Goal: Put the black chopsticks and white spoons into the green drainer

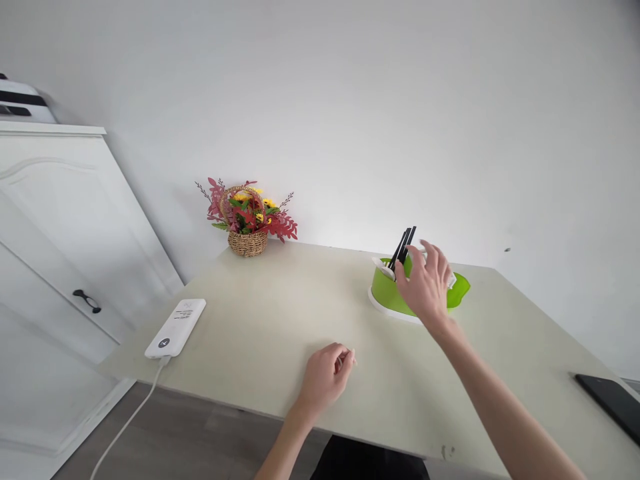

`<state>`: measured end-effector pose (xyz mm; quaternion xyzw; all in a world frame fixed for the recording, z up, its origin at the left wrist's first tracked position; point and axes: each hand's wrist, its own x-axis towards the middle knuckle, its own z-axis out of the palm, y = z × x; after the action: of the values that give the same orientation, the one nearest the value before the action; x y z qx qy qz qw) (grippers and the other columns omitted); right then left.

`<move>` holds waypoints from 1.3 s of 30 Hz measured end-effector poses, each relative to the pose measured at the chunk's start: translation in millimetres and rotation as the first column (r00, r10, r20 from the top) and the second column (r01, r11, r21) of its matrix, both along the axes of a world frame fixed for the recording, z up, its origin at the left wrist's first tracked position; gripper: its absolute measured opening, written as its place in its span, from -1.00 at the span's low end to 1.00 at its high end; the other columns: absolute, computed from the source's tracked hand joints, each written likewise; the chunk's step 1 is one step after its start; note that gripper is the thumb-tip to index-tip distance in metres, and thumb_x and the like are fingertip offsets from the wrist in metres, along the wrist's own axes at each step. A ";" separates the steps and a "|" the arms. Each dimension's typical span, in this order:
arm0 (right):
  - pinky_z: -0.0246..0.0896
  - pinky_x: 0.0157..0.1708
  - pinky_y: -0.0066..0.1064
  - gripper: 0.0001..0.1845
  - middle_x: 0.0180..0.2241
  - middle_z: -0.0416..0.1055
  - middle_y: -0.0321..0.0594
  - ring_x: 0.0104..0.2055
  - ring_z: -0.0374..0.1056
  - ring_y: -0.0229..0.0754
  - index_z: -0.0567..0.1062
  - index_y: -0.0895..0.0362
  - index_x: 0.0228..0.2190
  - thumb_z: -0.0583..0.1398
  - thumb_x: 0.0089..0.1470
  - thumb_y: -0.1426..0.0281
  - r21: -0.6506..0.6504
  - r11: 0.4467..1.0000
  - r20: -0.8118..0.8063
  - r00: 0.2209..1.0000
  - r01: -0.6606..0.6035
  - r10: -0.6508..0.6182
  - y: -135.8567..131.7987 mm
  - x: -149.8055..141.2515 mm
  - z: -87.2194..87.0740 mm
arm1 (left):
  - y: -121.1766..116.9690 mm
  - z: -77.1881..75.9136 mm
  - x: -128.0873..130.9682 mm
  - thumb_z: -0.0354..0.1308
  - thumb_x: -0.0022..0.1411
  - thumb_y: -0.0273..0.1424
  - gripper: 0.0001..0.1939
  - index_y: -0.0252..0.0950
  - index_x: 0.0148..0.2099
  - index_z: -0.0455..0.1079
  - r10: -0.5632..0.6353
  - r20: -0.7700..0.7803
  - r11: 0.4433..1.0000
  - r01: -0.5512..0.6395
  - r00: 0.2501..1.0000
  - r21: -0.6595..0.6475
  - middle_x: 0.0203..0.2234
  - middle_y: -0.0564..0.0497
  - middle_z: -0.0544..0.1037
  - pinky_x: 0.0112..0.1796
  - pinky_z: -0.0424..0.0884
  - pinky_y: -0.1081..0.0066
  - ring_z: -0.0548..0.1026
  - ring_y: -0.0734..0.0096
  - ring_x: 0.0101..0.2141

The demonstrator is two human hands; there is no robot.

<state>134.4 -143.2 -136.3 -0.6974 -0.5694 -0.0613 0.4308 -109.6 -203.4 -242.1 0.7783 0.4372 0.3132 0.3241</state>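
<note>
My right hand [425,283] reaches over a green utensil holder [384,293] on a white base, its fingers apart and bent downward. Black chopsticks [404,245] stand leaning in the holder's left part, close to my thumb. White spoons [384,269] stick out beside them. Something white shows behind my right fingers, mostly hidden by them. My left hand [327,377] rests on the table near its front edge, with the fingers curled in and no object showing between them. A green leaf-shaped piece [459,291] juts from the holder's right end.
On the pale table [280,313], a wicker basket of flowers [247,243] stands at the back left. A white power bank [176,328] with a cable [131,417] lies at the left edge, a black phone [610,403] at the right. A white cabinet [75,267] stands left.
</note>
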 end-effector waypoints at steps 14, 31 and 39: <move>0.01 0.19 0.43 -0.37 0.36 0.18 0.23 0.41 0.02 0.26 0.23 0.12 0.35 -0.18 0.38 0.22 -0.347 0.919 0.277 0.957 0.186 -0.089 27.0 130.7 -9.6 | -1.3 5.6 0.1 -0.06 0.51 -0.16 -0.59 -0.21 -0.30 0.46 0.000 -0.013 1.000 0.000 1.000 -0.009 -0.40 -0.01 0.61 -0.40 0.28 0.41 0.47 0.38 -0.46; -0.05 0.16 0.25 -0.24 0.41 0.08 0.26 0.43 -0.04 0.16 0.15 0.25 0.41 -0.26 0.44 0.08 -0.415 0.859 0.274 0.942 0.299 -0.196 41.6 259.2 -13.3 | 1.5 7.9 3.6 -0.07 0.53 -0.15 -0.59 -0.22 -0.30 0.44 0.001 -0.058 0.999 -0.004 0.998 -0.049 -0.43 0.04 0.53 -0.42 0.28 0.43 0.41 0.43 -0.47; -0.28 0.35 0.26 -0.22 0.51 -0.22 0.13 0.53 -0.42 0.23 0.00 0.26 0.46 -0.18 0.44 0.03 -0.344 0.894 0.273 0.942 0.286 -0.196 1.4 222.1 -34.6 | 2.7 5.1 3.9 -0.07 0.52 -0.16 -0.60 -0.21 -0.29 0.44 0.000 -0.063 0.999 -0.003 0.998 -0.051 -0.43 0.05 0.54 -0.41 0.27 0.43 0.41 0.43 -0.48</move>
<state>356.4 -141.8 -170.9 -0.8210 -0.5251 -0.0844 0.2077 -105.7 -200.6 -237.0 0.7790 0.4555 0.2776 0.3297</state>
